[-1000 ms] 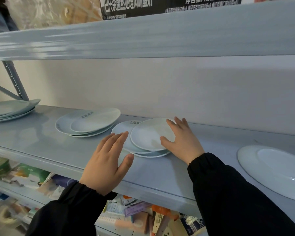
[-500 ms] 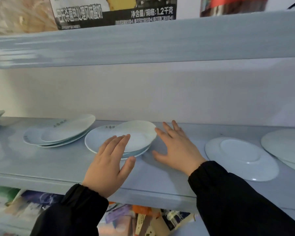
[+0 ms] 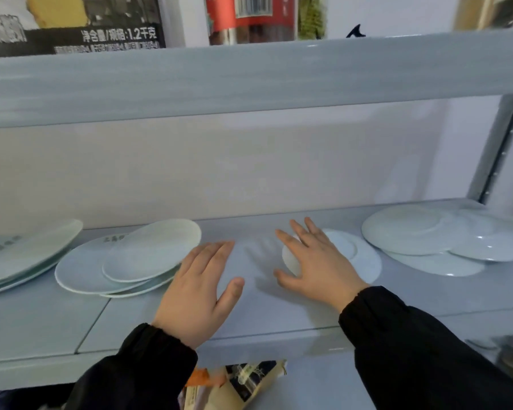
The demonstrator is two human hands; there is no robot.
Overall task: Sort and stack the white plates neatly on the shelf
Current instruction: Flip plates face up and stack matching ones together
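Head view: left hand [image 3: 200, 287] and right hand [image 3: 314, 263] flat, palms down, each grip spread wide over shelf [image 3: 279, 315].

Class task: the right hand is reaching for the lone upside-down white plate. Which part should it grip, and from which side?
Grip the near-left rim of the upside-down plate, coming from the front of the shelf. It lies flat with its foot ring up, so probably only the thin edge offers purchase. The right hand is already there, open; sliding fingertips under that edge should lift it.
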